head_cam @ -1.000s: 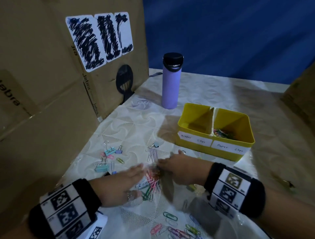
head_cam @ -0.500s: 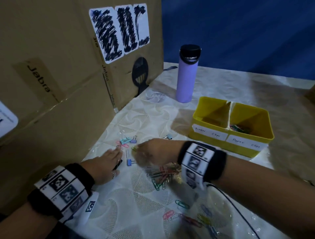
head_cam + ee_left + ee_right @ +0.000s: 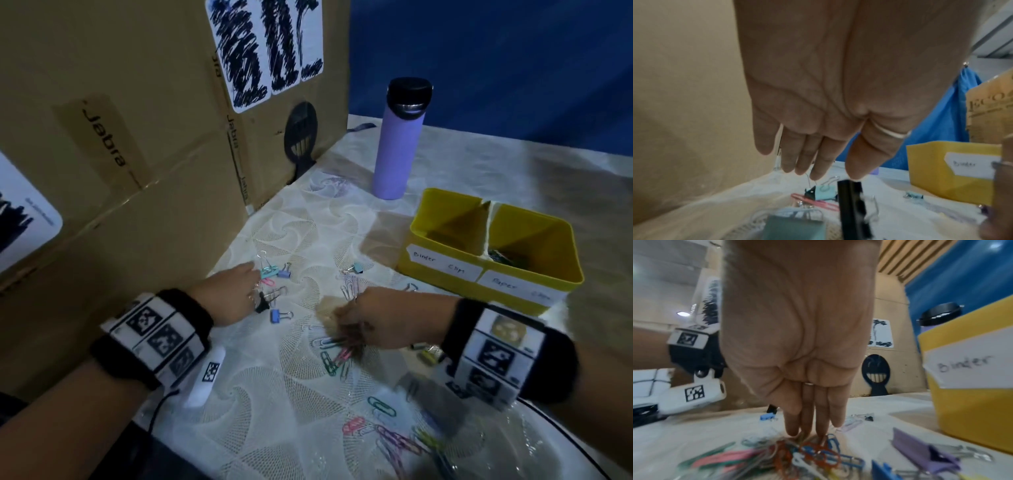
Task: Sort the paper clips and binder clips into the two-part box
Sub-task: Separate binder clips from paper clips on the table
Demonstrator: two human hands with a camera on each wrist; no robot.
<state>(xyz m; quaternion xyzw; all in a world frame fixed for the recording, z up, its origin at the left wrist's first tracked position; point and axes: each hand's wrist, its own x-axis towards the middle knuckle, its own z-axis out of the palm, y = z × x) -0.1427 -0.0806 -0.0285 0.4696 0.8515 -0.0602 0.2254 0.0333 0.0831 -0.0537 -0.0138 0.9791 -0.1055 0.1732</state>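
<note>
Near the table's front edge, the right hand (image 3: 383,323) raked the paper clips (image 3: 797,454) with straight, close-pressed fingers (image 3: 807,418). The left hand (image 3: 233,294), fingers straight and slightly apart, hovered above a black binder clip (image 3: 853,209). Next each hand likely needed a firm pinch before going to the yellow two-part box (image 3: 445,270).

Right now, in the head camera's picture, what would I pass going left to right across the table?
Cardboard box → left hand → blue binder clip → right hand → yellow box.
</note>
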